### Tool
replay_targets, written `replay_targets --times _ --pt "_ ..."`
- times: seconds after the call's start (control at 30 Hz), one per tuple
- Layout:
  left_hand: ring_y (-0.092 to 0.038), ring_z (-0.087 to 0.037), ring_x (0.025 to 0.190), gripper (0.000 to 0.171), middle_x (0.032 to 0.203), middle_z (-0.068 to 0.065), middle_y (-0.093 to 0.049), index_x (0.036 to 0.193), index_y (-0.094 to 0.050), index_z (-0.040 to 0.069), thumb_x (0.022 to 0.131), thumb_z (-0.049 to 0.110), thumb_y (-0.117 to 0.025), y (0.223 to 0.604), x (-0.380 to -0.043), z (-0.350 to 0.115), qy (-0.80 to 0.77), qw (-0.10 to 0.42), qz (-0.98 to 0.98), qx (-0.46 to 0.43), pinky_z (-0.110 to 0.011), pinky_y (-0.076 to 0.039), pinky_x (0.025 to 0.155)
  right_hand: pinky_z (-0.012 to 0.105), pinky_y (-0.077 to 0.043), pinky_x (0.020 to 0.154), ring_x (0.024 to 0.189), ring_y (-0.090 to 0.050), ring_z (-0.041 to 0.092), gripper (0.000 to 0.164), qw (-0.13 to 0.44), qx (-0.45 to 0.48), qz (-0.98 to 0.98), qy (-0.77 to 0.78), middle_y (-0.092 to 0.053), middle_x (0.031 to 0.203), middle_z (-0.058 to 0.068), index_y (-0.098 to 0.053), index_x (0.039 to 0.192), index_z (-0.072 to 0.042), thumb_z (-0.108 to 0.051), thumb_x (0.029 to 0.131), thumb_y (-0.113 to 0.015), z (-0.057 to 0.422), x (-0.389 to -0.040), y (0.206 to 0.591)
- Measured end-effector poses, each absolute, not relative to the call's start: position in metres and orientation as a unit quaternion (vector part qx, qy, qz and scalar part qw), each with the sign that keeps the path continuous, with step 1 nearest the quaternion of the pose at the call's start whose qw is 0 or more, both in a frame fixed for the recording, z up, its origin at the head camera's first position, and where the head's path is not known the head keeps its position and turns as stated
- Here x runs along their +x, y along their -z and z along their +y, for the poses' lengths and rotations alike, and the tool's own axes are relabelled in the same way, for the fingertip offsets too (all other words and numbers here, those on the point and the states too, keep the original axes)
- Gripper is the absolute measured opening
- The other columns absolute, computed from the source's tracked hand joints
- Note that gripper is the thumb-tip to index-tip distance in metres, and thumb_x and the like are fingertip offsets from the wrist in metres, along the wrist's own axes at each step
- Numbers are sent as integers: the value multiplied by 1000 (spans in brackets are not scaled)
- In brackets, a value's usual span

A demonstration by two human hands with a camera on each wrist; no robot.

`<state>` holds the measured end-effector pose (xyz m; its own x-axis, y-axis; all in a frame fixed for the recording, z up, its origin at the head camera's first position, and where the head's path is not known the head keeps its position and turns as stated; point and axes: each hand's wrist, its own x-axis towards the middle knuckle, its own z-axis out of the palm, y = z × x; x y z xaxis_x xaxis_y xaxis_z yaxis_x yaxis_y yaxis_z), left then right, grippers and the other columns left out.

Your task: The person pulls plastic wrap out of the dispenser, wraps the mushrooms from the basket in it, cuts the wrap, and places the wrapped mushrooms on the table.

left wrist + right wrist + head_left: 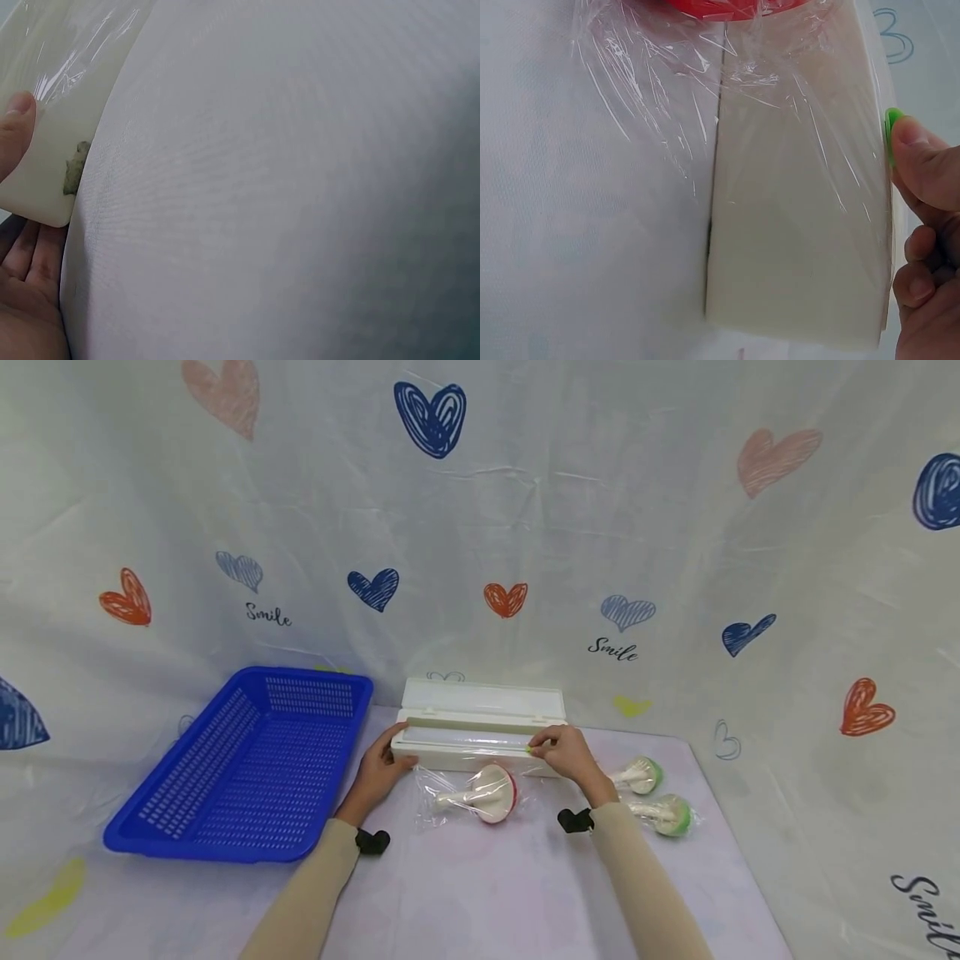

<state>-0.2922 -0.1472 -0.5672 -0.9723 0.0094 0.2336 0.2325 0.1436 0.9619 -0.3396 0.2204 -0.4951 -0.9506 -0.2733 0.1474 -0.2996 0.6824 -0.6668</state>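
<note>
A white cling film dispenser (450, 758) lies lengthwise on the table, its lid (482, 697) raised at the back. My left hand (381, 772) grips its left end, the thumb on the front face in the left wrist view. At the dispenser's right part, my right hand (567, 753) pinches a small green slide cutter (891, 133) at the top front edge. Clear film (802, 105) hangs over the dispenser's front. Just before it lies a white, handled toy with a red rim (492, 793), under clear film; only its red part shows in the right wrist view.
To the left stands a blue perforated plastic basket (225, 852). Two white toys with green ends, one farther back (639, 775) and one nearer (671, 817), lie wrapped in film beyond my right forearm. A heart-printed sheet (480, 527) hangs behind the table.
</note>
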Motion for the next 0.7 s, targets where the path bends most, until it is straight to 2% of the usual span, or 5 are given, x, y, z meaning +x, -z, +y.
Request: replay_targets --times 0.17,0.33,0.47,0.6,0.7 --pt "-49 -41 137 71 156 -27 -43 155 -44 7 92 5 -76 572 -295 -149 647 92 -751 -88 -17 -46 100 43 -51 83 90 -61 25 5 26 164 -916 -365 -77 103 10 -80 88 -7 -11 88 -78 230 -338 494" --pt "-50 -41 137 72 156 -28 -44 155 -44 7 91 3 -77 570 -292 -152 642 96 -757 -72 -13 -45 96 37 -47 75 84 -56 22 3 43 133 -918 -372 -76 97 9 -79 90 -5 -5 88 -77 251 -333 497" --pt "-48 -42 138 72 156 -28 -42 155 -43 6 91 3 -76 568 -293 -152 639 103 -759 -76 -11 -44 97 34 -46 71 81 -56 22 5 45 135 -912 -384 -75 100 12 -79 94 -6 -4 92 -74 258 -330 497" --pt "-46 -43 140 73 158 -29 -40 155 -42 6 91 5 -77 569 -294 -149 637 91 -761 -82 -13 -45 99 37 -52 75 87 -64 27 8 47 110 -909 -400 -75 102 13 -78 94 -6 -1 92 -72 263 -326 497" --pt "-48 -43 138 73 158 -28 -40 155 -43 8 91 4 -77 569 -293 -148 635 88 -764 -73 -15 -47 97 41 -58 81 98 -70 34 10 41 96 -905 -412 -75 104 13 -77 98 -5 1 94 -70 268 -325 499"
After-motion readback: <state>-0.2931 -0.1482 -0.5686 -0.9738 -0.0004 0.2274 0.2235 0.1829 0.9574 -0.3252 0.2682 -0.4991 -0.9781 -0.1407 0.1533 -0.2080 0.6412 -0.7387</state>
